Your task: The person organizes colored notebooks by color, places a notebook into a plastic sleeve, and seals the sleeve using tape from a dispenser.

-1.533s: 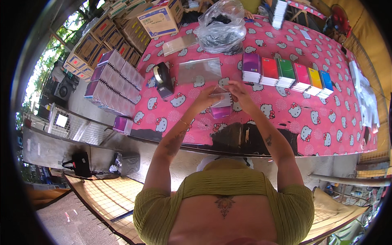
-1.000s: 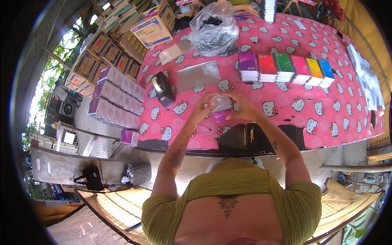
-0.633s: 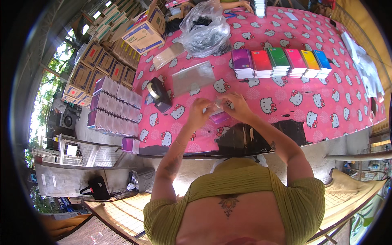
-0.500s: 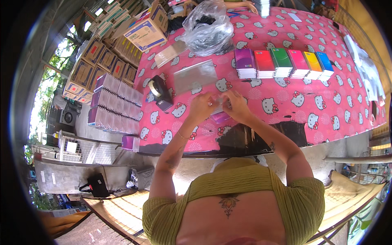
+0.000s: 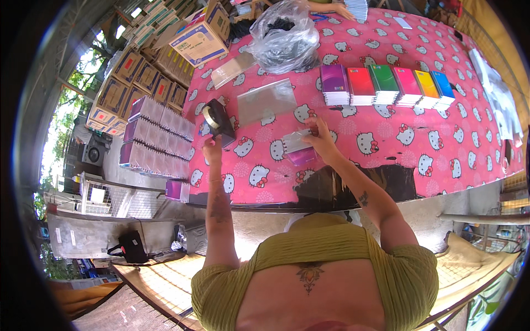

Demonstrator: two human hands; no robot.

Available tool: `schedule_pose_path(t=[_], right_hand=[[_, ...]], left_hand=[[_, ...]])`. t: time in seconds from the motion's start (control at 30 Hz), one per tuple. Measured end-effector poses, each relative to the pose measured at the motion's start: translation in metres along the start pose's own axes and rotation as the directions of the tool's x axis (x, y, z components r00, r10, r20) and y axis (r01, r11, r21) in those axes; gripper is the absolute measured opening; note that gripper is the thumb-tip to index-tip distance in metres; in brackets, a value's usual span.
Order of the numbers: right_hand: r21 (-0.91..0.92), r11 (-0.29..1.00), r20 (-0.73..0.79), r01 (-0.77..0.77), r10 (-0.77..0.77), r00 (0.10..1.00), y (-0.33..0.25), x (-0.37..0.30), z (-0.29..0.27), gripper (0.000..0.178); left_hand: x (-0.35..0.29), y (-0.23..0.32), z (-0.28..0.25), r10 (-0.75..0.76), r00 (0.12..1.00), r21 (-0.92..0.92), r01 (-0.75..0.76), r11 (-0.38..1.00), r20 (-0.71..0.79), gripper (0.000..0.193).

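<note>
A small spiral notebook (image 5: pixel 301 156), purple at its near part and covered by clear plastic, lies on the table in front of me. My right hand (image 5: pixel 322 138) grips its right edge, thumb and fingers over the plastic. To the left, my left hand (image 5: pixel 212 150) is at the near end of a black tape dispenser (image 5: pixel 223 126) that carries a roll of tape (image 5: pixel 210 117). Its fingers are bunched together; whether a strip of tape is between them is too small to see. Beyond the notebook a clear plastic sleeve (image 5: pixel 267 102) lies flat.
Stacks of colored notebooks (image 5: pixel 362 88) stand in a row at the far right. Wrapped notebooks (image 5: pixel 157 138) are piled at the left edge, near cardboard boxes (image 5: pixel 130 83). A clear plastic bag (image 5: pixel 284 41) sits behind. Another person's hand (image 5: pixel 342 10) shows at the far edge.
My left hand has left the notebook and moved left to the tape dispenser. My right hand has stayed at the notebook, which now shows more of its plastic cover.
</note>
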State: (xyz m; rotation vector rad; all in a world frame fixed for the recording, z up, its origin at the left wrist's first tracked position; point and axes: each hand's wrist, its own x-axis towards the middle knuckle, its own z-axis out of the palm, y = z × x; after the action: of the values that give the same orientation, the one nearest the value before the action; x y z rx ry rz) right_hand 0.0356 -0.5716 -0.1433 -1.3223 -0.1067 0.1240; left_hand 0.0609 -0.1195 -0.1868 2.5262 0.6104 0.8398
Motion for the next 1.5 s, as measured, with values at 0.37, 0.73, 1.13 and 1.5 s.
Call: schedule_pose_path(t=[0.37, 0.73, 1.13, 1.5], right_hand=[[-0.320, 0.945, -0.100, 0.069, -0.106, 0.989, -0.002, -0.002, -0.010, 0.039], [-0.405, 0.892, -0.075, 0.203, -0.253, 0.965, 0.011, -0.002, -0.019, 0.034], [-0.066, 0.987, 0.090, 0.146, -0.140, 0.986, 0.011, 0.001, -0.012, 0.038], [0.487, 0.797, -0.047, -0.358, 0.433, 0.900, 0.080, -0.079, -0.044, 0.037]], left_hand=[[-0.018, 0.054, 0.044, -0.419, 0.866, -0.836, 0.429, 0.342, 0.273, 0.023], [-0.030, 0.161, -0.032, 0.494, 0.718, -0.389, -0.327, 0.861, 0.490, 0.022], [-0.019, 0.268, 0.059, 0.403, -0.194, -0.446, -0.314, 0.838, 0.894, 0.031], [-0.128, 0.308, -0.014, 0.867, 0.386, -0.225, -0.857, 0.463, 0.317, 0.073]])
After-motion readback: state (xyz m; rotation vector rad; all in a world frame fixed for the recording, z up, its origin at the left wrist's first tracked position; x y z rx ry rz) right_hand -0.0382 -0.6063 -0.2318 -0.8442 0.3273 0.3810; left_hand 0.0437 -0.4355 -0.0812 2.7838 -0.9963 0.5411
